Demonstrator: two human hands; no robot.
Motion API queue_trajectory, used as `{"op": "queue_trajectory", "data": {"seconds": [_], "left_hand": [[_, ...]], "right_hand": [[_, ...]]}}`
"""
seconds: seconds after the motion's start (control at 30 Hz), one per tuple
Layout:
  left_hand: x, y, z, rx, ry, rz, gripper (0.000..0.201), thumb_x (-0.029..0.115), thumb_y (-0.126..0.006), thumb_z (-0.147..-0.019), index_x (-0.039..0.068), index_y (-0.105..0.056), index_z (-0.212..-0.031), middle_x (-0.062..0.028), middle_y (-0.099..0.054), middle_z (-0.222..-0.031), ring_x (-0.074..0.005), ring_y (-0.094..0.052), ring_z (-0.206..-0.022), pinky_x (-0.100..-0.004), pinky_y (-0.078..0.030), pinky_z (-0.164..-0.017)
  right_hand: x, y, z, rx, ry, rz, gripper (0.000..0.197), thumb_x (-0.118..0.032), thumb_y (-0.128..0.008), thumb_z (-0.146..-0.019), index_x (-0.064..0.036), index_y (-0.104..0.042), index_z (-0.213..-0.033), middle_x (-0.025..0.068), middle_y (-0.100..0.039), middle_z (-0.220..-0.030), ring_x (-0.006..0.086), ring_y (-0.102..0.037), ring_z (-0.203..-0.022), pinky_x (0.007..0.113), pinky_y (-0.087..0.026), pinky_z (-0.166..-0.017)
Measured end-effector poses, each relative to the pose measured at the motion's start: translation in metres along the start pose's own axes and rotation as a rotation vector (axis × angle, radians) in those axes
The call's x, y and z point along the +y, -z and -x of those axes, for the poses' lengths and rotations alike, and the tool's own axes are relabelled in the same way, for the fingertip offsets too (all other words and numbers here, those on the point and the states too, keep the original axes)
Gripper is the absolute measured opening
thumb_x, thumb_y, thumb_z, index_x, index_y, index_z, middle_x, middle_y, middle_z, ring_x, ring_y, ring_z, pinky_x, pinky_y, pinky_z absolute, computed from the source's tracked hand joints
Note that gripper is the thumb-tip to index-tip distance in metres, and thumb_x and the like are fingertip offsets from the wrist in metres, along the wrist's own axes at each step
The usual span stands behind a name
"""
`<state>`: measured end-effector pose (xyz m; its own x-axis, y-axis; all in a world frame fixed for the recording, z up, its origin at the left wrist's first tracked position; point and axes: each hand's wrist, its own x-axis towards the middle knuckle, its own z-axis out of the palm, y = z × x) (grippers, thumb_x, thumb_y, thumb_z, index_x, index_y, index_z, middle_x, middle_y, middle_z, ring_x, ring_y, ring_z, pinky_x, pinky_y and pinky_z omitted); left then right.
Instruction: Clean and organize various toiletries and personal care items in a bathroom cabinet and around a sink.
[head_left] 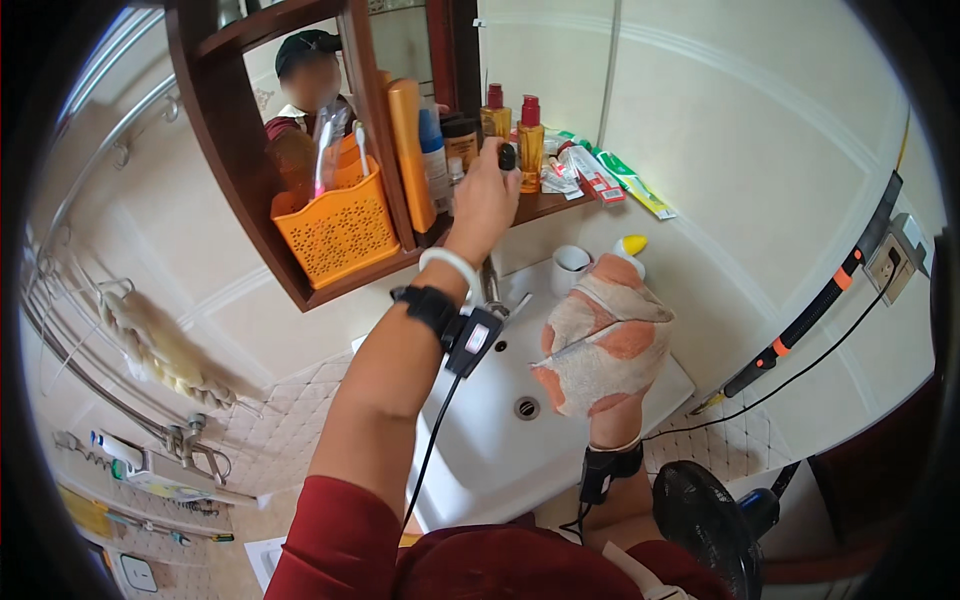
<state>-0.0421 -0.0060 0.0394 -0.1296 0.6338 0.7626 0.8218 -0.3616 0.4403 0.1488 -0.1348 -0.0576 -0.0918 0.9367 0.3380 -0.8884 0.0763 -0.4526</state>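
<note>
Red sleeves enter from the lower edge, nearest the camera; both forearms rise from them over a white sink.

Left arm: extended up and forward, forearm bare, a black wrist strap with a cabled sensor and a white bangle at the wrist. The left hand is raised to the front edge of a wooden shelf, back of the hand toward the camera, fingers curled closed around a small dark bottle. Only the bottle's rounded black top shows above the fingers; its long axis stands roughly upright, top pointing up. The bottle sits just in front of two amber bottles with red caps on the shelf.

Right arm: bent upward over the basin, black strap at the wrist. The right hand is fully wrapped in a pale cloth with orange patches, so finger spread cannot be told; it holds the cloth bunched around it. The cloth's long axis runs near vertical, upper end tilted slightly right.

Surroundings: an orange basket with toothbrushes stands on the shelf's left part, an orange tube beside it, flat tubes at the shelf's right end. A white cup stands at the sink's rear rim. A black fan is at lower right.
</note>
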Motion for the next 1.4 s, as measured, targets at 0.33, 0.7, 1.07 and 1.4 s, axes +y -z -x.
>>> {"op": "queue_trajectory", "data": {"seconds": [0.33,0.7,1.07,1.4], "left_hand": [[-0.023,-0.059,-0.039,0.046,0.215,-0.168,0.051,0.010,-0.055,-0.080,0.006,-0.028,-0.124,-0.0257,-0.050,-0.107,-0.0428,-0.057,-0.089,-0.0470,-0.048,-0.075],[0.021,0.011,0.058,0.080,0.004,0.404,0.045,0.001,-0.050,-0.079,0.001,-0.039,-0.123,-0.0188,-0.049,-0.112,-0.0312,-0.052,-0.104,-0.0351,-0.045,-0.086],[-0.020,0.103,0.183,-0.092,0.306,0.653,0.015,0.001,-0.053,-0.084,-0.001,-0.059,-0.097,-0.0060,-0.060,-0.086,-0.0115,-0.058,-0.081,-0.0220,-0.046,-0.072],[-0.022,0.117,0.171,-0.132,0.343,0.794,0.027,0.012,-0.050,-0.090,0.000,-0.050,-0.114,-0.0046,-0.058,-0.099,-0.0105,-0.055,-0.084,-0.0251,-0.046,-0.076]], "right_hand": [[-0.023,0.028,0.006,0.114,-0.026,0.040,0.036,-0.026,-0.057,-0.082,-0.0020,-0.053,-0.109,0.0072,-0.058,-0.098,0.0179,-0.056,-0.085,0.029,-0.047,-0.072],[-0.012,-0.028,-0.050,0.005,-0.134,0.011,0.033,-0.020,-0.058,-0.083,-0.0034,-0.054,-0.111,0.0051,-0.059,-0.095,0.0163,-0.057,-0.081,0.026,-0.048,-0.068],[0.120,-0.091,-0.228,-0.170,0.555,1.559,0.037,-0.025,-0.062,-0.074,-0.0066,-0.056,-0.106,0.0201,-0.061,-0.095,0.0369,-0.058,-0.088,0.042,-0.047,-0.077],[0.095,-0.059,-0.223,-0.312,0.487,1.399,0.031,-0.012,-0.061,-0.077,-0.0034,-0.056,-0.107,0.0148,-0.063,-0.093,0.0253,-0.062,-0.083,0.032,-0.049,-0.074]]}}
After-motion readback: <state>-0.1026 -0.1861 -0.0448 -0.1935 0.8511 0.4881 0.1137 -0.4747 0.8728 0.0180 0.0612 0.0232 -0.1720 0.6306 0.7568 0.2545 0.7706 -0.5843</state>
